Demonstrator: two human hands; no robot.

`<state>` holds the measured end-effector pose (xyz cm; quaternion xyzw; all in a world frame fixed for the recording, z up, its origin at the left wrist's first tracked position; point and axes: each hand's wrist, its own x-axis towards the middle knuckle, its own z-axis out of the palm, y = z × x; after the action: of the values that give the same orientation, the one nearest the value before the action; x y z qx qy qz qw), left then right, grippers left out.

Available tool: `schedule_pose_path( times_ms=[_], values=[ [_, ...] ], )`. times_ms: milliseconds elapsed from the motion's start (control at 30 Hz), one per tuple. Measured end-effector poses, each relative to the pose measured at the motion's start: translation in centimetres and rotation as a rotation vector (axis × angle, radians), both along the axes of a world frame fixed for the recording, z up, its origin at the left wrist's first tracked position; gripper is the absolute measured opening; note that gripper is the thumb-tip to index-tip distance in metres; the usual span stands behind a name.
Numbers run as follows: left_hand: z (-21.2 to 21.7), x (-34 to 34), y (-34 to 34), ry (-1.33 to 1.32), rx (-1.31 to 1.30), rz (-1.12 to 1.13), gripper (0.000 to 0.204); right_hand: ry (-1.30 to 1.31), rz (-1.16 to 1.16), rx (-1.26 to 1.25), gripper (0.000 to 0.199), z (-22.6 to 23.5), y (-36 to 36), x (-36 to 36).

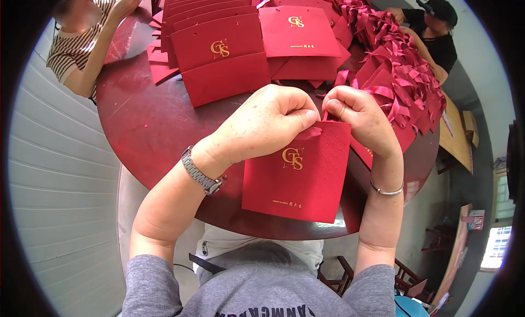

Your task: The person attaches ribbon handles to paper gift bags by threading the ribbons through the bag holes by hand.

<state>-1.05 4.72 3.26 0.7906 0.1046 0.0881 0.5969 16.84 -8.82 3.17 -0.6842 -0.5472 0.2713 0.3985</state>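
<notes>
At the tabletop (pixel 147 147)'s near edge, the left hand (pixel 268 117) and right hand (pixel 358 114), fingers closed, pinch the satin ribbon (pixel 310 132) atop a red paper gift bag (pixel 295 180).

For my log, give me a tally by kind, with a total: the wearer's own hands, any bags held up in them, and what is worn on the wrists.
Left hand and right hand: 2
Red bag at the hands: 1
Metal wristwatch: 1
Silver-coloured bangle: 1
Total: 5
</notes>
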Motion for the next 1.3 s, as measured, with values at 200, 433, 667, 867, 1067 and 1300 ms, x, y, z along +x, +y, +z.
schedule_pose_path(
  times_ms=[200,433,667,867,1067,1300],
  values=[
    [0.3,-0.2,-0.5,0.004,0.05,-0.06,0.007,-0.059,-0.032,0.022,0.013,-0.1,0.1,-0.2],
    [-1.3,0.0,-0.8,-0.268,0.297,0.165,0.01,-0.178,-0.308,0.243,0.017,0.3,-0.2,-0.5],
    [-1.2,0.6,-1.5,-0.32,0.347,0.334,0.012,0.297,-0.006,0.044,0.039,1.3,-0.7,-2.0],
    [-0.6,0.2,0.8,-0.79,0.376,0.664,0.01,0.311,-0.123,0.17,0.039,2.0,-2.0,0.3],
    [0.6,-1.5,2.9,0.052,0.405,0.236,0.061,0.449,-0.127,0.329,0.042,1.1,-2.7,2.4],
    [1.0,-1.6,2.5,-0.038,-0.095,0.046,0.04,0.517,-0.11,0.269,0.047,0.8,-2.6,2.3]
  ],
)
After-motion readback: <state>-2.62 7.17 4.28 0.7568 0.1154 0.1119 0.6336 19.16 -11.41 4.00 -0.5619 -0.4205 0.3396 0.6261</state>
